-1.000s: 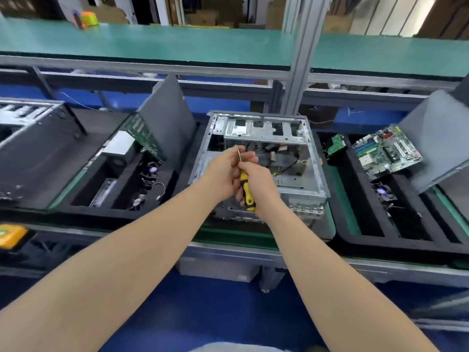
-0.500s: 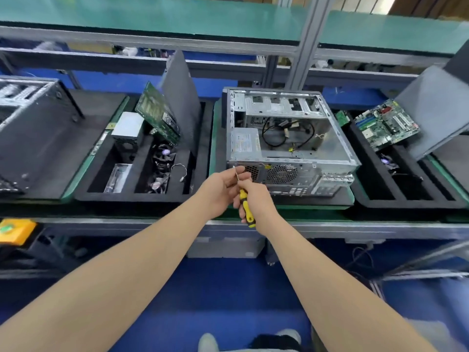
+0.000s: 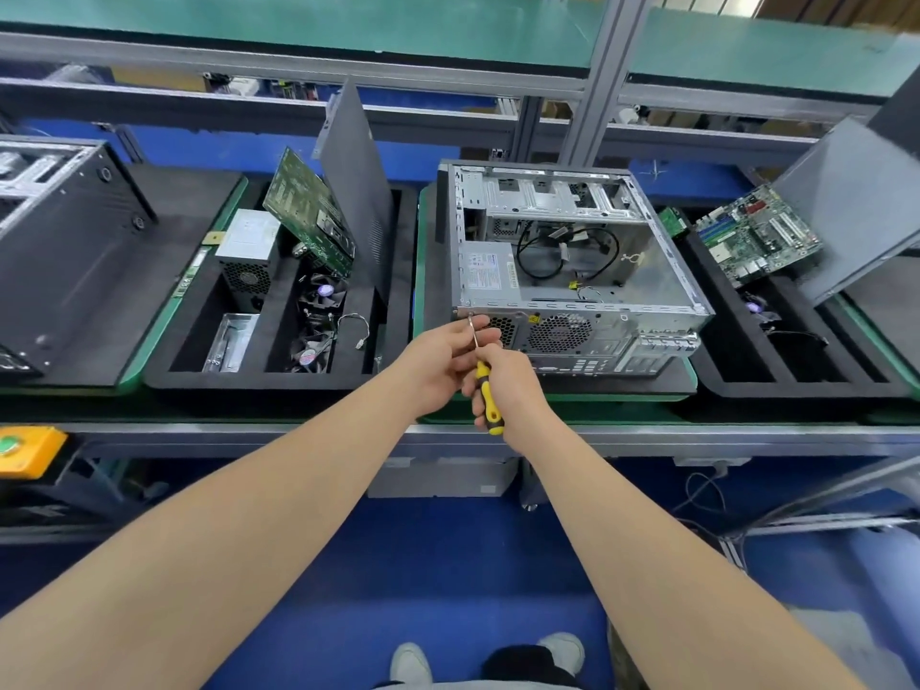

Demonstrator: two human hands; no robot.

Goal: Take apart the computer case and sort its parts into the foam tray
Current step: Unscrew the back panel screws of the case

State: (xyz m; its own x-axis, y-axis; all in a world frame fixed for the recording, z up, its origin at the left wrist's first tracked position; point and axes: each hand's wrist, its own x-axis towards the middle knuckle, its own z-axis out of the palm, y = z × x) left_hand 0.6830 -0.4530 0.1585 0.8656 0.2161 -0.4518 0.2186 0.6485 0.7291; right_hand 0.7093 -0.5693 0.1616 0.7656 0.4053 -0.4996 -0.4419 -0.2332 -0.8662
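Note:
An open silver computer case [image 3: 647, 271] lies on its side on the bench, with a power supply [image 3: 488, 273] and loose cables inside. My right hand [image 3: 508, 385] grips a yellow-and-black screwdriver [image 3: 485, 395], its tip at the top left corner of the case's rear panel. My left hand [image 3: 443, 358] pinches the metal shaft just below the tip. A black foam tray [image 3: 279, 381] to the left holds a power supply, fans, a green board and a grey side panel.
A second foam tray [image 3: 796, 385] at the right holds a motherboard [image 3: 756, 236] and a leaning grey panel [image 3: 856, 206]. A closed black case [image 3: 64, 261] lies at far left. A yellow box [image 3: 27, 448] sits at the bench's front edge.
The view has tilted down and back, so the case looks farther away. Both hands stayed together on the screwdriver, whose tip now meets the case's rear top left corner.

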